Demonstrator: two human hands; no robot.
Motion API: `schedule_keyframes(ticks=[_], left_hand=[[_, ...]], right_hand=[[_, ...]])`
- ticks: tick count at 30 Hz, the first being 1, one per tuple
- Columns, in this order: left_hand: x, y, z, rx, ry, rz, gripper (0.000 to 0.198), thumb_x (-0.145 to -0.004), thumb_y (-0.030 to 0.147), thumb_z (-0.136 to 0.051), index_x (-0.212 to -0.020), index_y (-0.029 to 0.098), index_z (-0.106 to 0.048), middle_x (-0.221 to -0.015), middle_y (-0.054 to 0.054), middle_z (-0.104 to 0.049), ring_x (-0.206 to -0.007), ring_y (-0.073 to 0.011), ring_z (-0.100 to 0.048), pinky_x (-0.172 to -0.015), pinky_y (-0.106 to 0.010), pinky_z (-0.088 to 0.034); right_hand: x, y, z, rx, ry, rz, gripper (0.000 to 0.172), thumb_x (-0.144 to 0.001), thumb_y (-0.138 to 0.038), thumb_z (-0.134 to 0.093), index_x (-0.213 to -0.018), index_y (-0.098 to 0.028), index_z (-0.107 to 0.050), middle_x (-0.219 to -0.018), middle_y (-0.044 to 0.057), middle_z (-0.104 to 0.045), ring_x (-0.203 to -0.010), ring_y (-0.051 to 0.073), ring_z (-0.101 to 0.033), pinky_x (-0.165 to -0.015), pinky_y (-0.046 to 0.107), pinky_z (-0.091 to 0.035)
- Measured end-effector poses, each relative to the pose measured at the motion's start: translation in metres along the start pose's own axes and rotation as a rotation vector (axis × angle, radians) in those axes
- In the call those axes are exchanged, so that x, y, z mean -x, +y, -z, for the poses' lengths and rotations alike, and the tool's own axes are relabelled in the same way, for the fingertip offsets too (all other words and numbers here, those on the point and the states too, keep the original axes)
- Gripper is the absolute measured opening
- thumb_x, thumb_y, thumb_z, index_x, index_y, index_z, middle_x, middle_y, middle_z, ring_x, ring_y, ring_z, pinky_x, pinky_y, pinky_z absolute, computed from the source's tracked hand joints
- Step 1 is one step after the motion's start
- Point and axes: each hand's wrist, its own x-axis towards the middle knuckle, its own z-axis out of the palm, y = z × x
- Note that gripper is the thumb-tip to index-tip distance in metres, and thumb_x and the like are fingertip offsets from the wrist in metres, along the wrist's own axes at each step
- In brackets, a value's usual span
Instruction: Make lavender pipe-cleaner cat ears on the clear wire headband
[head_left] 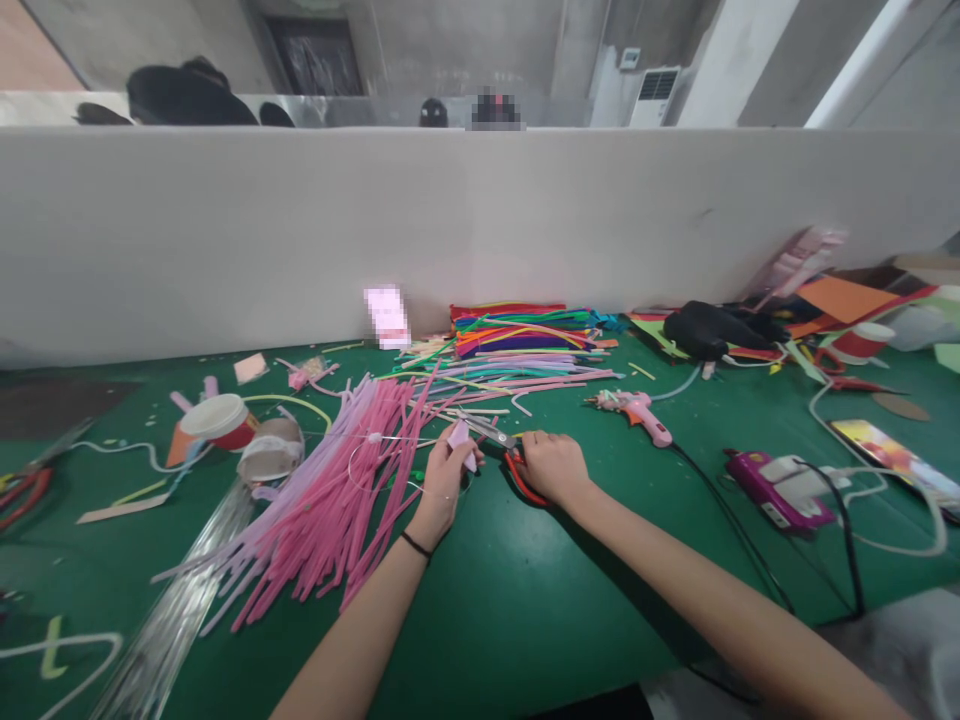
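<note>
My left hand (444, 478) is closed in a pinch on a small pale pink piece (459, 440), with a thin wire looping from it. My right hand (553, 467) grips red-handled scissors (504, 448), their blades pointing left toward the pink piece. Both hands rest over the green table (525, 600). A big heap of pink pipe cleaners (330, 490) lies just left of my left hand.
Piles of coloured pipe cleaners (517, 345) lie beyond my hands. A pink glue gun (637, 410) and a purple power strip (780, 485) with cables sit to the right, near a phone (892, 455). Paper cups (221, 420), a tape roll and wire bundle lie left. A white partition (300, 230) backs the table.
</note>
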Motion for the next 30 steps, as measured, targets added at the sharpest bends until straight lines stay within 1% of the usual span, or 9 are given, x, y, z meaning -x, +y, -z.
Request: schedule_keyframes(ticks=[4,10,14,18,20,23,26,28,30], left_hand=[[0.0,0.001,0.0,0.001,-0.007,-0.005,0.044,-0.066,0.027,-0.066,-0.107,0.016,-0.055,-0.067,0.004,-0.057,-0.058,-0.0107,-0.056,-0.058,-0.023,-0.047],[0.0,0.001,-0.001,-0.009,0.002,-0.001,0.03,-0.065,0.026,-0.064,-0.092,0.016,-0.057,-0.065,0.004,-0.057,-0.057,-0.0102,-0.056,-0.059,-0.023,-0.047],[0.001,0.003,-0.002,-0.013,0.009,-0.008,0.038,-0.065,0.026,-0.063,-0.101,0.016,-0.056,-0.064,0.005,-0.057,-0.055,-0.0099,-0.056,-0.057,-0.022,-0.046],[0.002,0.004,-0.001,-0.022,0.008,-0.009,0.037,-0.066,0.027,-0.063,-0.101,0.017,-0.056,-0.063,0.005,-0.057,-0.055,-0.01,-0.056,-0.057,-0.022,-0.046],[0.002,0.003,0.0,-0.034,-0.009,-0.024,0.039,-0.067,0.028,-0.064,-0.103,0.016,-0.056,-0.062,0.005,-0.057,-0.055,-0.0102,-0.056,-0.056,-0.022,-0.046],[0.002,0.002,0.002,-0.056,-0.082,-0.057,0.039,-0.072,0.031,-0.065,-0.107,0.015,-0.056,-0.063,0.004,-0.058,-0.055,-0.0103,-0.055,-0.054,-0.021,-0.044],[0.004,0.003,0.003,-0.065,-0.159,-0.064,0.034,-0.076,0.033,-0.064,-0.104,0.014,-0.059,-0.066,0.002,-0.056,-0.056,-0.0104,-0.054,-0.053,-0.021,-0.044],[0.007,0.004,0.003,-0.065,-0.192,-0.058,0.032,-0.077,0.035,-0.064,-0.101,0.014,-0.061,-0.067,0.001,-0.056,-0.058,-0.011,-0.055,-0.054,-0.022,-0.044],[0.011,0.006,0.002,-0.076,-0.218,-0.049,0.031,-0.078,0.036,-0.064,-0.099,0.014,-0.062,-0.068,0.0,-0.057,-0.059,-0.0118,-0.055,-0.056,-0.022,-0.045]], right_hand=[[-0.001,-0.001,0.0,-0.021,-0.021,-0.011,0.034,-0.092,-0.035,-0.038,-0.089,-0.012,-0.062,-0.085,0.014,-0.069,-0.074,0.024,-0.067,-0.063,0.03,-0.042],[-0.003,-0.003,0.003,-0.018,-0.113,-0.038,0.036,-0.093,-0.037,-0.037,-0.094,-0.012,-0.063,-0.091,0.015,-0.07,-0.078,0.023,-0.069,-0.061,0.028,-0.045],[-0.002,-0.003,0.003,-0.004,-0.142,-0.028,0.036,-0.094,-0.035,-0.036,-0.093,-0.012,-0.064,-0.089,0.016,-0.07,-0.077,0.023,-0.069,-0.061,0.027,-0.046],[0.0,-0.001,0.007,-0.021,-0.12,0.013,0.036,-0.094,-0.035,-0.036,-0.093,-0.012,-0.063,-0.09,0.016,-0.07,-0.08,0.024,-0.069,-0.062,0.027,-0.046],[0.001,0.003,0.011,-0.029,-0.108,-0.066,0.037,-0.094,-0.041,-0.038,-0.094,-0.013,-0.063,-0.089,0.016,-0.07,-0.079,0.025,-0.069,-0.062,0.028,-0.046],[0.002,0.013,0.021,-0.056,-0.159,-0.273,0.043,-0.091,-0.051,-0.042,-0.091,-0.014,-0.063,-0.084,0.015,-0.07,-0.077,0.027,-0.069,-0.061,0.031,-0.046],[0.003,0.025,0.032,-0.131,-0.222,-0.289,0.034,-0.087,-0.044,-0.052,-0.089,-0.012,-0.063,-0.083,0.015,-0.069,-0.081,0.028,-0.067,-0.064,0.031,-0.046],[0.002,0.03,0.039,-0.209,-0.168,-0.264,0.024,-0.086,-0.033,-0.055,-0.092,-0.011,-0.064,-0.088,0.015,-0.068,-0.088,0.028,-0.065,-0.071,0.032,-0.046],[-0.001,0.03,0.043,-0.392,-0.026,-0.263,0.021,-0.086,-0.027,-0.053,-0.096,-0.013,-0.065,-0.096,0.013,-0.067,-0.093,0.025,-0.062,-0.079,0.033,-0.045]])
